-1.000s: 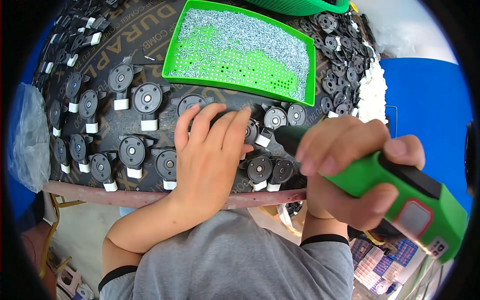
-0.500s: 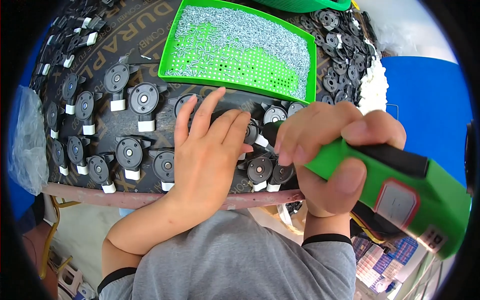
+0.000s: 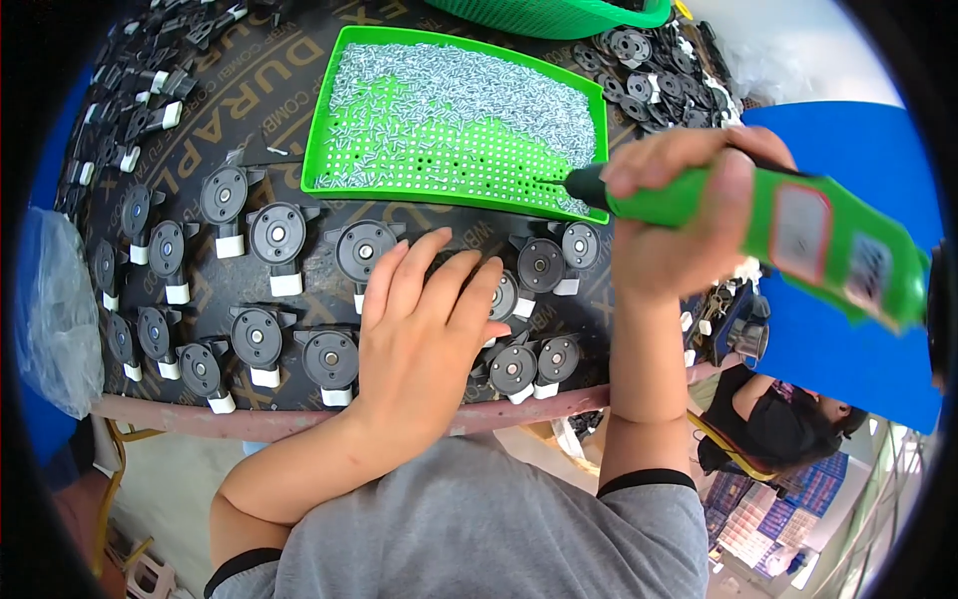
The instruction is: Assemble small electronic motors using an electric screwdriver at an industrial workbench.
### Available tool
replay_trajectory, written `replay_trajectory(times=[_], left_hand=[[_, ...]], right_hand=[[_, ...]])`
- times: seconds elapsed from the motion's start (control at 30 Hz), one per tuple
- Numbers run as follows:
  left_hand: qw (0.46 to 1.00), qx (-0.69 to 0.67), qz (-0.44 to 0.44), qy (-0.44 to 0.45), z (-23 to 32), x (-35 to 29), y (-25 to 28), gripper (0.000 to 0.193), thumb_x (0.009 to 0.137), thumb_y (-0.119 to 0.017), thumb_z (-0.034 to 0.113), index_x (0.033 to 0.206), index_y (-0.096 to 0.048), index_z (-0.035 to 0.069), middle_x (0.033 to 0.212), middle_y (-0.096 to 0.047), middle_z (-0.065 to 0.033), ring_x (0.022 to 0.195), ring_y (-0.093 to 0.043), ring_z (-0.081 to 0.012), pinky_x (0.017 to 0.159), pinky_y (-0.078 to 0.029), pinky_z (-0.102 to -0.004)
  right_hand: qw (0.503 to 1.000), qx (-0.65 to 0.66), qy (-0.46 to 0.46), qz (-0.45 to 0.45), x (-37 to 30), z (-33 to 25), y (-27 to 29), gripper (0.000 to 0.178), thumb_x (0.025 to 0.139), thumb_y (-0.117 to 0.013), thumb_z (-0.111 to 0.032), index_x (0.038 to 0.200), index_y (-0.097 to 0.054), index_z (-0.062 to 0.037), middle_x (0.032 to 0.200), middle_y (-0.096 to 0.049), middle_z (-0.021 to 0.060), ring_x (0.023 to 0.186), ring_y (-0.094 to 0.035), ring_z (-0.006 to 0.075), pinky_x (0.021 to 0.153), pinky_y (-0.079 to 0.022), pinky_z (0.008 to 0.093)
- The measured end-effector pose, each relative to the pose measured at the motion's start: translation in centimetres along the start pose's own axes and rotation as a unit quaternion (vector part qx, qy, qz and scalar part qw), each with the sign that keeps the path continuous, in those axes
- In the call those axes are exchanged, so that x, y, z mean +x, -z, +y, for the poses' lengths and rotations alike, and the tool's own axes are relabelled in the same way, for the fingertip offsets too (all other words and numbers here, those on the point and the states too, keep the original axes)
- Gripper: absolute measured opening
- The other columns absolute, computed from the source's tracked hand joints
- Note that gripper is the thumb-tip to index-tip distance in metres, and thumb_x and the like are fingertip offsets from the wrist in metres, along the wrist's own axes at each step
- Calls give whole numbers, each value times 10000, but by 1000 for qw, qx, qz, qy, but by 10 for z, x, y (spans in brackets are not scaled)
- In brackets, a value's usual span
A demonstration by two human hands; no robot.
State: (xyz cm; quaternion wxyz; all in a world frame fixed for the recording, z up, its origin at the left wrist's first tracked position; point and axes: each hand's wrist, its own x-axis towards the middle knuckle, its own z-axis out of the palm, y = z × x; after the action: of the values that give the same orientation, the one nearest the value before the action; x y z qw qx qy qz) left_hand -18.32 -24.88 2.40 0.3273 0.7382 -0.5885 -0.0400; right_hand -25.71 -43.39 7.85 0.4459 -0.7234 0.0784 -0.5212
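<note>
My right hand [image 3: 664, 215] is wrapped around a green electric screwdriver [image 3: 843, 245]. Its dark nose and thin bit reach over the front right of a green perforated tray [image 3: 317, 150] of small silver screws [image 3: 469, 95]. My left hand [image 3: 414, 349] lies with fingers stretched out over the row of black round parts, each with a white tab. One round part [image 3: 365, 248] sits just beyond its fingertips, and another [image 3: 504, 296] is partly covered at its right side. Whatever lies under the palm is hidden.
More black round parts [image 3: 256, 337] stand in two rows on the dark printed board [image 3: 289, 85]. Piles of black pieces lie at the far left and far right [image 3: 631, 46]. A green basket [image 3: 559, 18] stands behind the tray. Clear plastic [image 3: 60, 309] hangs left; another person [image 3: 788, 424] is lower right.
My right hand has lifted the screwdriver away from the black parts, up and back to the screw tray. The left hand stays over the parts, its fingers slightly lower in view.
</note>
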Motion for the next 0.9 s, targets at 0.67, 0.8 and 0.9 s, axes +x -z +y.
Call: replay_trajectory(times=[0.67, 0.8, 0.9], left_hand=[[999, -15, -23, 34, 1, 5, 6, 514, 779, -767, 290, 1207, -645, 34, 1178, -644, -83, 1288, -478, -314, 1133, -290, -500], [999, 0, -23, 34, -4, 4, 9, 496, 772, -761, 269, 1191, -648, 27, 1157, -645, -88, 1288, -479, -307, 1135, -306, -484], [999, 6, -26, 31, -2, 3, 9, 495, 775, -758, 276, 1190, -648, 30, 1157, -645, -88, 1292, -476, -303, 1137, -305, -483]], right_hand=[[983, 122, -10, -135, -9, -72, 7, 429, 1028, -416, -430, 1300, -462, -102, 808, -526, 90, 604, -520, 198, 497, -444, 348], [964, 175, -9, -200, -29, -65, -6, 468, 1018, -543, -375, 1346, -374, -86, 811, -550, 113, 613, -566, 222, 535, -514, 361], [966, 133, -14, -220, -34, -60, -6, 473, 1012, -575, -352, 1332, -358, -80, 803, -568, 129, 607, -579, 237, 547, -530, 377]])
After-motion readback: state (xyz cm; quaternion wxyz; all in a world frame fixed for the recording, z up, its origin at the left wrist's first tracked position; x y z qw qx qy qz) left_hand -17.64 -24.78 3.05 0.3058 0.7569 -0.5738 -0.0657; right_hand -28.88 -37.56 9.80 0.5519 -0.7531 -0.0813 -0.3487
